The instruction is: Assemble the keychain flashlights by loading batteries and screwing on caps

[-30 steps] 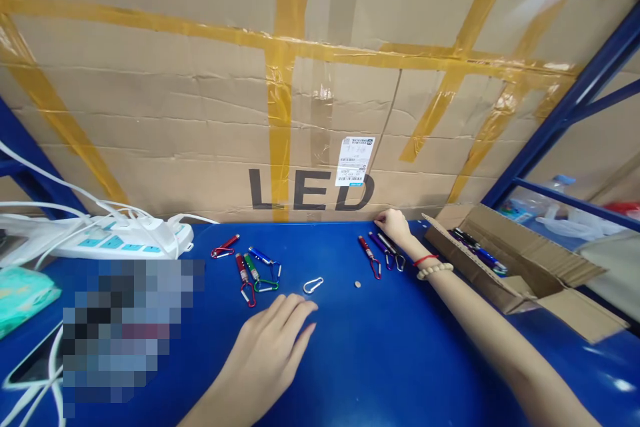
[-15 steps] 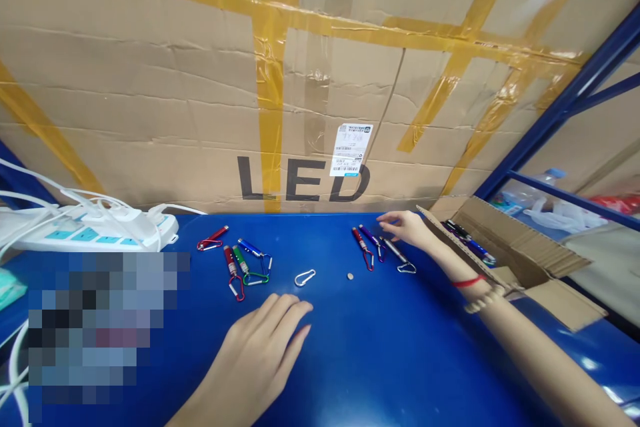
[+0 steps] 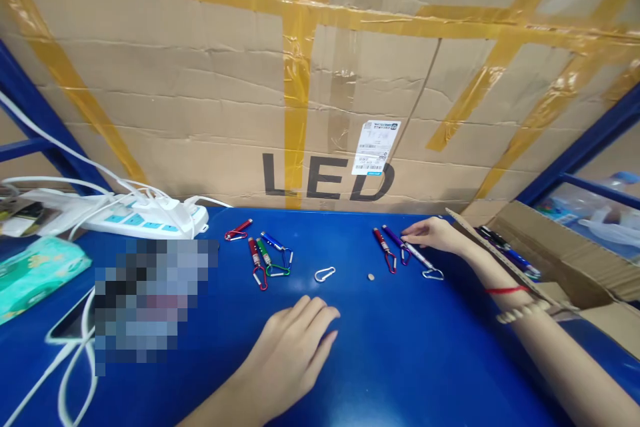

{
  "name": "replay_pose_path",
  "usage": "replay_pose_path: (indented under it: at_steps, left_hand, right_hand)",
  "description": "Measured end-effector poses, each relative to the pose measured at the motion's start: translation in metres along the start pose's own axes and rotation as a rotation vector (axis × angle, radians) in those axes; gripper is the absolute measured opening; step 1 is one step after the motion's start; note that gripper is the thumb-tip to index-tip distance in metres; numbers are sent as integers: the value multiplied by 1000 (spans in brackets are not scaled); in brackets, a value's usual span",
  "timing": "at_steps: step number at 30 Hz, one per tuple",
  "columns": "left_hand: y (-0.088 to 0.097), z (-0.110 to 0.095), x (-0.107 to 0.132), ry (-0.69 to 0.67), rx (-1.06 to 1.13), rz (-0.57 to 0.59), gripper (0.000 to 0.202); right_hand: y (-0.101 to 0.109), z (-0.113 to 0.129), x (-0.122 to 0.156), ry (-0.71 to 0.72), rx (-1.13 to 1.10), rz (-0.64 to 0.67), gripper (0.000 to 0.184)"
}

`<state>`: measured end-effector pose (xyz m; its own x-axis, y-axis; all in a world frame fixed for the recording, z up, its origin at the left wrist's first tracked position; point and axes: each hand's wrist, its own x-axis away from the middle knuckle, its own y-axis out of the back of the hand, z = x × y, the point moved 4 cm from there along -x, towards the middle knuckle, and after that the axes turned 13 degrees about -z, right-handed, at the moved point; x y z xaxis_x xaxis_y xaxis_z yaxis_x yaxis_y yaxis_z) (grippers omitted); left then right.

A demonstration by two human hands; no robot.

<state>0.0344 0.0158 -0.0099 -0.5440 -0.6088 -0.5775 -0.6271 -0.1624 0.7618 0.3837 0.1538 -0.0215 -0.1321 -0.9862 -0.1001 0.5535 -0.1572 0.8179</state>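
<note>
My left hand (image 3: 295, 350) rests palm down over the blue table, fingers extended and holding nothing. Just beyond its fingertips lie a loose silver carabiner (image 3: 325, 273) and a small round button cell-like disc (image 3: 371, 277). At the right, my right hand (image 3: 434, 235) has its fingertips closed at the upper end of a silver keychain flashlight (image 3: 417, 256), which lies on the table with its carabiner towards me. Left of that are a purple keychain flashlight (image 3: 394, 236) and a red one (image 3: 381, 240). Farther left lies a group with red (image 3: 254, 252), green (image 3: 264, 252) and blue (image 3: 273, 241) flashlights.
An open cardboard box (image 3: 565, 247) with pens or flashlights inside stands right of my right forearm. A large taped carton (image 3: 225, 113) closes off the back. At left are a white power strip (image 3: 145, 217), cables, a green soft pack (image 3: 40, 273) and a blurred-out item (image 3: 155, 300).
The view has turned left, so everything sits farther right. My right fingertips have come down onto the silver flashlight's end, which looks brighter now. My left hand stays about where it was.
</note>
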Motion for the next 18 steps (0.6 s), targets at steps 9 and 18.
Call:
replay_pose_path:
  at_steps: [9,18]
  left_hand:
    - [0,4,1,31,12,-19,17]
    - [-3,6,1,27,13,-19,19]
  right_hand:
    - [-6,-3,-3,-88,-38,129,23]
    - [-13,7,-3,63,-8,156,20]
